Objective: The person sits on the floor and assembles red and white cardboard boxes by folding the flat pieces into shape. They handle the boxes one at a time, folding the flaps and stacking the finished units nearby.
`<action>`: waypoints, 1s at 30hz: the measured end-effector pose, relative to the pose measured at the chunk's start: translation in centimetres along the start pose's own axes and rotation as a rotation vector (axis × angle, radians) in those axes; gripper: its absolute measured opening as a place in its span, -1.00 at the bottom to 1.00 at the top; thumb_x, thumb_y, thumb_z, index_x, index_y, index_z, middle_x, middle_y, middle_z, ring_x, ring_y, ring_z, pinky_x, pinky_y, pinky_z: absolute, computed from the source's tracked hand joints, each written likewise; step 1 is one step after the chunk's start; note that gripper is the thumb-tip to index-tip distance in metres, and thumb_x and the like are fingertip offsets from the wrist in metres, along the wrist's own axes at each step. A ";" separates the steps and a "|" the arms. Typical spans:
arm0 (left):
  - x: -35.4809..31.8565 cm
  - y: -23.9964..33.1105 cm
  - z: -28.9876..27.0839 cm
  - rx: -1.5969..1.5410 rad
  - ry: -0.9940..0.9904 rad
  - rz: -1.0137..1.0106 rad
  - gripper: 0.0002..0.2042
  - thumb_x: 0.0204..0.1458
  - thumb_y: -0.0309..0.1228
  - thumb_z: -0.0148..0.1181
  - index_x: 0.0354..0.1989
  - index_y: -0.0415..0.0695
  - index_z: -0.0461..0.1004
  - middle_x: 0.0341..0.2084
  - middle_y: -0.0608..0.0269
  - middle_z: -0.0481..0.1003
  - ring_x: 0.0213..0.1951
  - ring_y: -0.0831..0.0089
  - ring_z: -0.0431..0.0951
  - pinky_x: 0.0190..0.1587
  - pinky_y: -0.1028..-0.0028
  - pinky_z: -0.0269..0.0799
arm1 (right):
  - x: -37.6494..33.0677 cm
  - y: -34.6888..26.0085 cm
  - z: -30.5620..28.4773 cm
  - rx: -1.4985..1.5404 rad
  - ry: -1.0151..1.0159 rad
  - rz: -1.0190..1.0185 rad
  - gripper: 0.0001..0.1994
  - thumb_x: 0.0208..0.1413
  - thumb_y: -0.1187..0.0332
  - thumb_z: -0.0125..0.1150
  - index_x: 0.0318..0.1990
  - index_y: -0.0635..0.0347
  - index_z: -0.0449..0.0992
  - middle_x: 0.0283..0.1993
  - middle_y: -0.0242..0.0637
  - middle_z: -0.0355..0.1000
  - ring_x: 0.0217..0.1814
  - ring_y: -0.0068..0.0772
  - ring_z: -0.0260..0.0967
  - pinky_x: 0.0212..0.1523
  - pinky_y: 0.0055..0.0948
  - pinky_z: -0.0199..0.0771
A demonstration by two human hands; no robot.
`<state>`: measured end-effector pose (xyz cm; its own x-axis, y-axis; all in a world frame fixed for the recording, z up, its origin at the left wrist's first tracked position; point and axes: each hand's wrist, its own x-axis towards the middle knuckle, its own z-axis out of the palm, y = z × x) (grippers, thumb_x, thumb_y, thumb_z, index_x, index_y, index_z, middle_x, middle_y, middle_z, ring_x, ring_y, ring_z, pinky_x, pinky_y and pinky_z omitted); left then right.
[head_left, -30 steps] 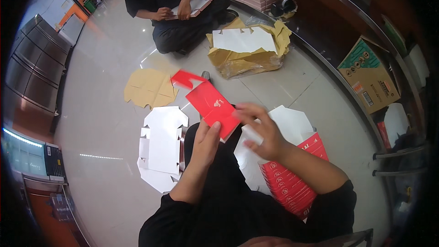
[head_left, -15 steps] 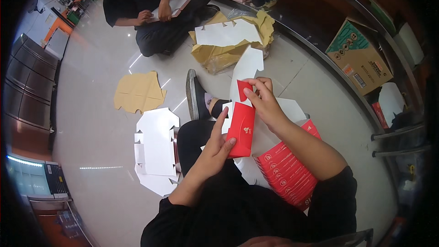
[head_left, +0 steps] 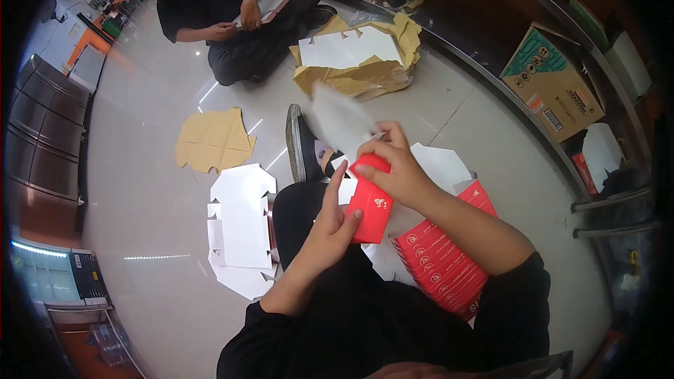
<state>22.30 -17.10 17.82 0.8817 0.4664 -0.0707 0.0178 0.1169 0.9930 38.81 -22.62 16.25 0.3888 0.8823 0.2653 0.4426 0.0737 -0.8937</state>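
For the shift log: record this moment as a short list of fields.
Setting: person seated on a pale tiled floor
Left hand: flat against the side of a small red box
Right hand: gripping the red box from above, with a blurred white flap above it
By the right arm: stack of flat red box blanks
To the left: white die-cut sheets, brown card sheet
Ahead: brown paper wrapping holding white blanks
Far right: printed cardboard carton
Others: a second seated person handling sheets
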 end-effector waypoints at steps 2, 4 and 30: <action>-0.1 0.2 -0.3 0.011 -0.007 0.005 -0.35 0.03 -0.59 -0.17 0.26 -0.10 -0.34 -0.18 0.01 0.31 -0.37 0.56 0.41 -0.30 0.56 0.32 | 0.0 -0.6 -0.5 0.032 -0.123 -0.013 -0.85 -0.13 0.39 0.21 -0.34 0.10 0.46 0.03 -0.14 0.04 -0.01 -0.22 0.10 0.05 -0.33 0.11; -0.2 0.3 -0.5 0.007 -0.013 0.009 -0.34 0.02 -0.59 -0.16 0.26 -0.11 -0.36 -0.17 0.01 0.30 -0.39 0.56 0.41 -0.30 0.56 0.31 | -0.1 -0.9 -0.7 0.043 -0.172 -0.058 -0.88 -0.12 0.38 0.20 -0.36 0.09 0.47 0.01 -0.14 0.07 -0.04 -0.23 0.12 0.04 -0.33 0.13; 0.4 -2.7 -11.4 -0.614 0.341 0.135 -0.07 -0.37 -0.22 0.42 0.20 -0.14 -0.05 0.03 0.08 0.25 0.06 0.25 0.29 0.08 0.29 0.21 | 1.3 2.9 -1.6 1.134 0.253 0.807 -0.75 0.10 0.22 -0.13 -0.13 0.10 0.30 -0.14 -0.26 0.24 -0.07 -0.39 0.23 -0.02 -0.26 0.21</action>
<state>17.28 -7.26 14.01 0.6593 0.7480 -0.0765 -0.4377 0.4646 0.7698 41.89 -22.04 14.55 0.4052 0.7638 -0.5024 -0.8009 0.0315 -0.5980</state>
